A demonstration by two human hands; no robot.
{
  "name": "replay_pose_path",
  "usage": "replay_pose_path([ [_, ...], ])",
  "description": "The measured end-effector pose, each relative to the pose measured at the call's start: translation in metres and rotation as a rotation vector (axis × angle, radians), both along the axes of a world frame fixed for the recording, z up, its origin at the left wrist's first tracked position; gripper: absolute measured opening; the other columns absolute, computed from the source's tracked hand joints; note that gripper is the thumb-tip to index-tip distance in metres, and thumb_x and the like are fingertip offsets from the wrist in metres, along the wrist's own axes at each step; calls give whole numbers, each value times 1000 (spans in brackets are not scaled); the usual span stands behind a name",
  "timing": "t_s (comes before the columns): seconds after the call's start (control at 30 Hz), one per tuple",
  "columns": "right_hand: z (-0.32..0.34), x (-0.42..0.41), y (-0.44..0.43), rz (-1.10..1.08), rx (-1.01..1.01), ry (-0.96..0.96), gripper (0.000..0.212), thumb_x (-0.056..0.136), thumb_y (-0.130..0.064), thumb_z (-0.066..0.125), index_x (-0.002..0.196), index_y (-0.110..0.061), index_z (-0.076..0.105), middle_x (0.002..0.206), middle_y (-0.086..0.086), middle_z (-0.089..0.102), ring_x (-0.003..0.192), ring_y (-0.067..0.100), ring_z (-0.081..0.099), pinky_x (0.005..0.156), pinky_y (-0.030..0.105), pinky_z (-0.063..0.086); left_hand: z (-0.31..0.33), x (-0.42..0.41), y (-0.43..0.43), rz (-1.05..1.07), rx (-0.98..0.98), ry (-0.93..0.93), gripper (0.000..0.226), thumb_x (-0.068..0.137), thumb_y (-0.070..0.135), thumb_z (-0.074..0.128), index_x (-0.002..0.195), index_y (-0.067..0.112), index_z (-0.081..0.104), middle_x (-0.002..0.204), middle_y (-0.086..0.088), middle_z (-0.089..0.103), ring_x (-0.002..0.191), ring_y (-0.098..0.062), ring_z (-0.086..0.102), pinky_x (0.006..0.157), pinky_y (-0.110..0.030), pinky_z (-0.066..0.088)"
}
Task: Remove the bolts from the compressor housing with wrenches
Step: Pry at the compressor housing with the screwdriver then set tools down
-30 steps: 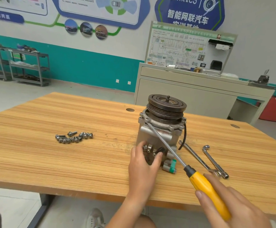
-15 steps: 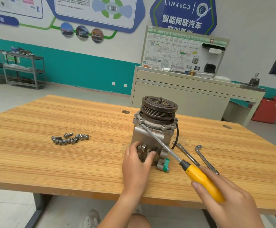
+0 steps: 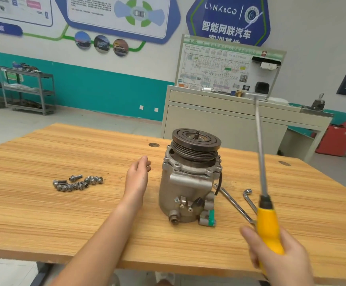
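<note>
The grey compressor housing stands upright on the wooden table, its dark grooved pulley on top. My left hand hovers just left of the housing, fingers straight, apart from it and holding nothing. My right hand grips the yellow handle of a screwdriver at the front right; its long shaft points up, clear of the housing. A heap of several loose bolts lies on the table to the left. Two L-shaped wrenches lie right of the housing.
A beige training bench with a wiring diagram board stands behind the table. Metal shelf carts line the teal wall at far left. A red box sits on the floor at right. The table's front edge runs just below my forearm.
My left hand let go of the housing's lower fittings and moved up to its left side. The right hand swung the screwdriver off the housing flange to point upward.
</note>
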State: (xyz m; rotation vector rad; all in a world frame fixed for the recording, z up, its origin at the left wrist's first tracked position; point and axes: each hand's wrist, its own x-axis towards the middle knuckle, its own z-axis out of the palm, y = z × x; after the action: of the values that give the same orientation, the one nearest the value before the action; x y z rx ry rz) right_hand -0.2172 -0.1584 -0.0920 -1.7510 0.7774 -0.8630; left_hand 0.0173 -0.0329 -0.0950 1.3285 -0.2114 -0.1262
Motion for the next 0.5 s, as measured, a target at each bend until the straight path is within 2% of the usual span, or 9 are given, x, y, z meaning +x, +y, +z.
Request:
replay_pose_path([
  [0.07,8,26,19,80,-116,-67,32,57,-38,79,61,-16,56,45,-7,55,48,6,50,52,27,39,12,16,-15,-174,15,55,41,102,39,30,129,16,50,118,2,57,106,-13,51,102,-37,37],
  [0.17,17,65,19,94,-219,-109,33,63,-37,79,60,-18,53,50,-18,54,48,-3,48,47,13,36,18,21,-31,-363,90,9,26,103,30,32,114,27,55,103,4,65,94,-11,59,86,-22,48],
  [0.2,17,74,16,94,-222,-127,34,63,-38,79,60,-17,53,50,-18,54,48,-3,48,47,11,37,18,22,-33,-422,43,30,28,103,32,34,109,25,60,99,2,68,94,-13,61,85,-23,49],
  [0.27,14,83,10,94,-223,-133,37,59,-45,78,62,-16,54,51,-16,54,49,-1,48,48,13,37,20,25,-37,-488,-47,97,35,100,39,37,98,21,66,93,-4,73,92,-20,66,83,-28,52],
  [0.37,12,88,3,95,-185,-102,49,46,-59,73,62,-17,53,50,-12,53,48,1,46,53,24,40,21,28,-38,-516,-85,123,39,99,42,36,90,18,66,78,-1,74,72,-12,70,59,-20,52],
  [0.4,10,89,0,103,-162,-95,54,42,-63,71,63,-17,54,50,-11,53,48,2,46,53,25,41,21,30,-39,-530,-75,130,43,99,45,35,90,17,67,80,-2,74,71,-12,71,61,-22,52],
  [0.5,10,90,-7,124,-109,-79,61,36,-69,67,67,-17,57,53,-9,54,53,8,51,55,25,42,23,29,-38,-529,-35,132,53,98,51,31,103,13,67,95,-8,74,87,-17,70,80,-31,51],
])
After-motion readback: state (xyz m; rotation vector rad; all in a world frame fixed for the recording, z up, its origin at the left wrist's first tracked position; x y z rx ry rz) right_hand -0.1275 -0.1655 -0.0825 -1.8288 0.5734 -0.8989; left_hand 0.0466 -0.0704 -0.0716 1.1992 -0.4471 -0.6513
